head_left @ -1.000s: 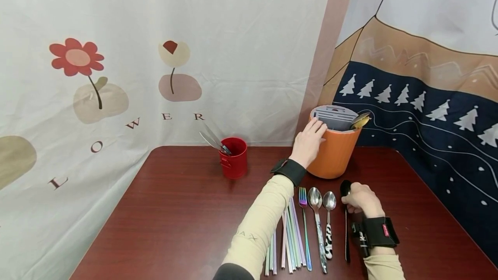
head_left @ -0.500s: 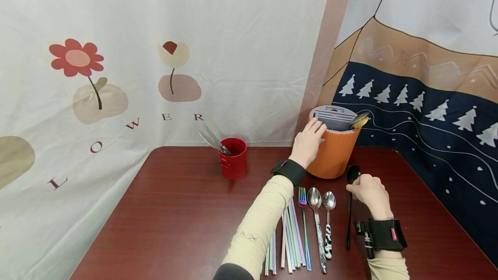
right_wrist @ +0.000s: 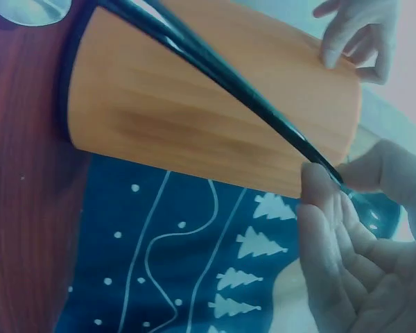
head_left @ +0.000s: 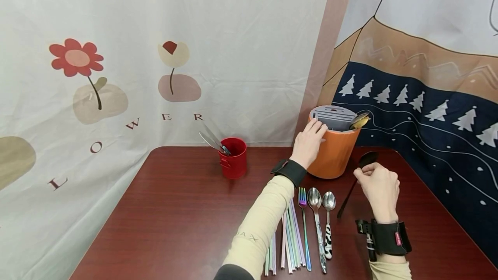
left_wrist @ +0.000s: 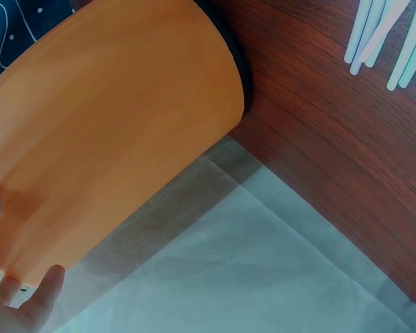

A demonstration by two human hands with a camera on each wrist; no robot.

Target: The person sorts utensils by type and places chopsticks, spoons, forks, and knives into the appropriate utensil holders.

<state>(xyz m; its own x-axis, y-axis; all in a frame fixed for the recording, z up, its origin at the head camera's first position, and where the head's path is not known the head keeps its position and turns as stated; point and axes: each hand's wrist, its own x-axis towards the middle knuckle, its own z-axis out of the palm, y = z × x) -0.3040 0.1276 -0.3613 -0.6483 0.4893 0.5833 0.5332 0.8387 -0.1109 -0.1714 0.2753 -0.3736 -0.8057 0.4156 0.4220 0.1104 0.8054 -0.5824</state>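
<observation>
My left hand grips the rim of an orange utensil holder at the back of the table; a grey slotted insert and a gold spoon show at its top. In the left wrist view the holder's orange wall fills the frame, with a fingertip at its lower left. My right hand pinches a black spoon near its bowl, lifted off the table and tilted, just right of the holder. The right wrist view shows its black handle crossing the holder.
On the dark red table lie several pastel chopsticks, a rainbow fork and two silver spoons. A red cup with metal utensils stands at the back centre. Printed cloth hangs behind and to the right.
My right hand has lifted the black spoon from the table and carried it back and to the right, tilting it. The left hand has stayed on the holder's rim.
</observation>
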